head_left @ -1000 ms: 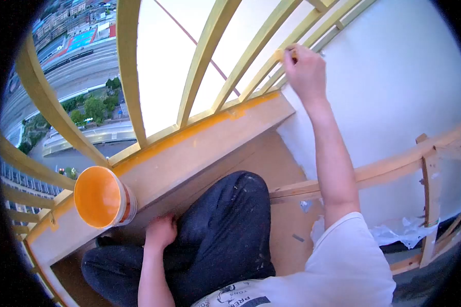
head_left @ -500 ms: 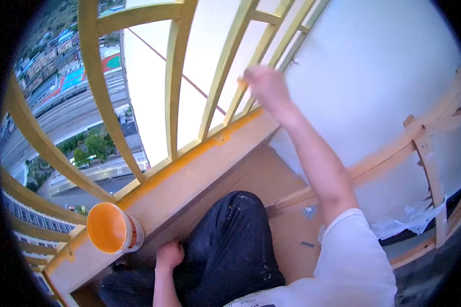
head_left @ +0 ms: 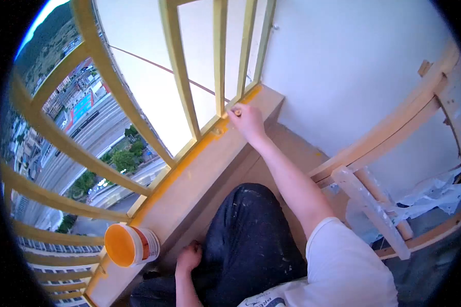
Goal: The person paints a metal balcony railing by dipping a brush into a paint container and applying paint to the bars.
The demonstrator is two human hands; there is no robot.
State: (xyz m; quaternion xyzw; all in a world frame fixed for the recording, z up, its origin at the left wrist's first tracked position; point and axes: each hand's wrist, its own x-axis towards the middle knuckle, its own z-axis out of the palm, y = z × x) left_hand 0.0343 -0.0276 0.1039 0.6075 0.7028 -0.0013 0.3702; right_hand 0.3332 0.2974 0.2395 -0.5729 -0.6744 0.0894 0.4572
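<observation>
My right hand is closed around what looks like a small paintbrush; only a tan, rounded end shows, and the bristles are hidden. It is low at the foot of the yellow railing, just above the ledge. Orange-yellow paint runs along the ledge's railing side. My left hand rests in a loose fist beside my dark trouser leg, with nothing visible in it. A white paint bucket, orange-yellow inside, stands on the ledge to the left of that hand, against the bars.
Beyond the bars lies a long drop to roads, trees and buildings. A white wall rises on the right. Near it, a wooden frame with torn plastic sheeting stands close to my right arm.
My right hand has come down from higher on the bars to the railing's foot. The view has shifted, and my left hand stays by my leg.
</observation>
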